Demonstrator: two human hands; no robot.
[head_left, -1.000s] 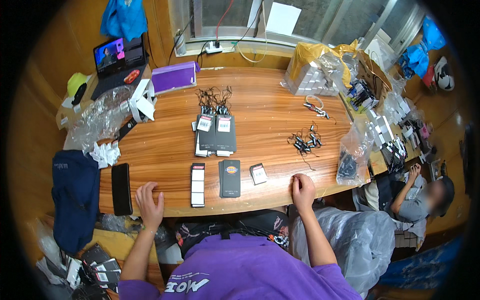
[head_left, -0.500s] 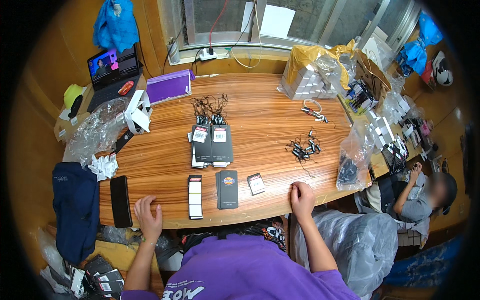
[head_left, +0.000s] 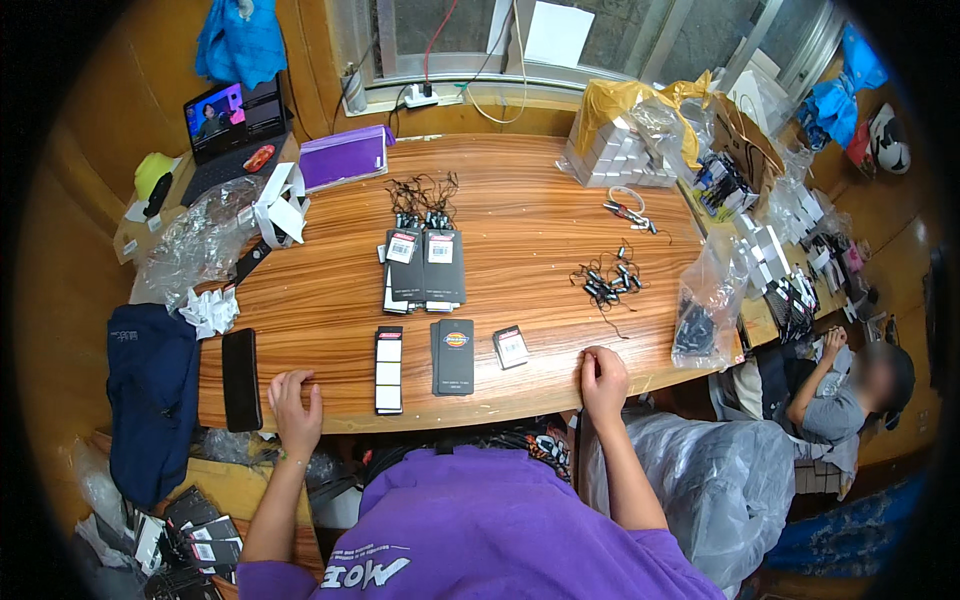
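Note:
My left hand point(head_left: 295, 412) rests on the near table edge with its fingers apart, holding nothing. To its left lies a black phone point(head_left: 241, 380). My right hand point(head_left: 605, 388) lies on the same edge farther right, its fingers curled in loosely with nothing visible in them. Between the hands are a narrow stack of labels point(head_left: 388, 372) with white panels, a small pile of dark grey hang tags point(head_left: 455, 372) and a short stack of white stickers point(head_left: 511, 348). Behind them sit tags with black strings point(head_left: 425, 270), stickers on top. Loose black string fasteners point(head_left: 610, 283) lie beyond my right hand.
A clear plastic bag point(head_left: 708, 310) holding dark pieces lies at the table's right end. White boxes point(head_left: 625, 150) in plastic stand at the back right. A purple folder point(head_left: 345, 158) and a laptop point(head_left: 230, 130) are at back left. A person point(head_left: 845, 390) sits at right.
The view has tilted slightly, so the table and its items appear a little higher. Both hands stay resting at the table edge, and no item has been moved.

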